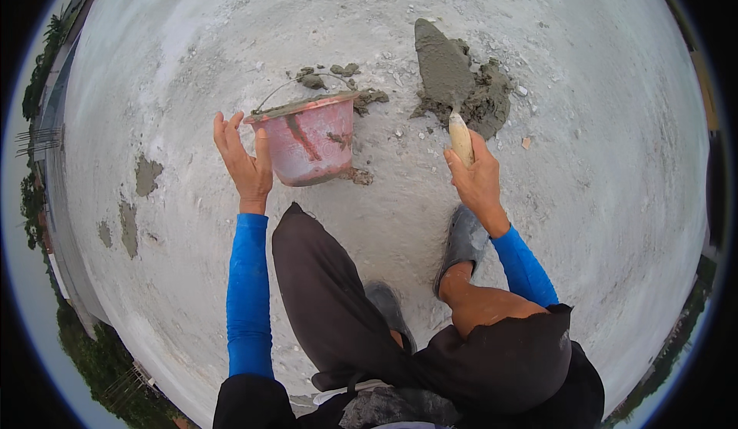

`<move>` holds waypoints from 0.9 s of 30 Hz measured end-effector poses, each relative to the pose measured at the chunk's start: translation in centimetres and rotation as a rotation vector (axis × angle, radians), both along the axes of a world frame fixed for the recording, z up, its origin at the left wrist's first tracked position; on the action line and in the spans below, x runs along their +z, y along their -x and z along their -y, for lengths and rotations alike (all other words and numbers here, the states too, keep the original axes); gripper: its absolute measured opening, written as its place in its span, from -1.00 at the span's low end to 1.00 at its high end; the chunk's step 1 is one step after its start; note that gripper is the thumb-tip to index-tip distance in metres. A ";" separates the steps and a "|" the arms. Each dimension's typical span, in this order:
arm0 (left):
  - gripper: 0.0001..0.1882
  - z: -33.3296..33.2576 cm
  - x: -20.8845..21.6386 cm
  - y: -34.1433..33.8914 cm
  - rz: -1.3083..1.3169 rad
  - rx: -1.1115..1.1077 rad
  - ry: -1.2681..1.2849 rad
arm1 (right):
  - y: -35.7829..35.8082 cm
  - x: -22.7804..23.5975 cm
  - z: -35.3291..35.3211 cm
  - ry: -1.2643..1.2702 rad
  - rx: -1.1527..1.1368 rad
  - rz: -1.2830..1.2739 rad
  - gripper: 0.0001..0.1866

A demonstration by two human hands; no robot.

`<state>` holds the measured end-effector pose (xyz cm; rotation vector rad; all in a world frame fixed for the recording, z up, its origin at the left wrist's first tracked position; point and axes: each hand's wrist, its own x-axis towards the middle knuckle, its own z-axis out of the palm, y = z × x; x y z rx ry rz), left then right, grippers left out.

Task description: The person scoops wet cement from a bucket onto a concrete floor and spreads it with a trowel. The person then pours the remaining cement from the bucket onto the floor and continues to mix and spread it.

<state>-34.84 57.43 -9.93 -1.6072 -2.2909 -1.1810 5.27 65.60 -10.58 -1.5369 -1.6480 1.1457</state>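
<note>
mortar lies heaped, unspread, on the concrete slab; right hand wraps the coated trowel, left hand spreads open beside the red bucket

The left hand spreads fingers and thumb apart, left forearm straight behind it. The right hand curls tight, right forearm slanting behind, rightward.
</note>
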 end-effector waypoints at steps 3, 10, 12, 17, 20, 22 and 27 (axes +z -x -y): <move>-0.54 -0.2 -0.4 1.5 0.101 -0.032 0.037 | 0.1 -0.9 1.6 -0.110 0.044 0.081 -0.47; -0.57 -2.4 2.6 -4.1 0.110 -0.322 0.092 | -0.6 -0.9 1.3 -0.117 0.057 0.226 -0.46; -0.63 -0.3 4.1 -8.3 0.026 -0.527 0.160 | -1.2 -0.5 0.7 -0.194 0.063 0.225 -0.46; -0.79 3.6 4.7 -12.0 -0.193 -0.714 0.250 | -2.9 0.2 1.5 -0.177 0.066 0.195 -0.46; -0.81 2.8 4.4 -10.6 -0.101 -0.674 0.254 | -4.0 -0.4 3.0 -0.093 0.032 0.158 -0.46; -0.84 2.1 5.0 -10.1 -0.154 -0.705 0.305 | -4.6 -1.0 3.8 -0.050 -0.003 0.150 -0.47; -0.64 0.4 5.8 -11.2 -0.295 -0.702 0.391 | -6.0 -2.0 5.1 0.101 -0.128 0.004 -0.50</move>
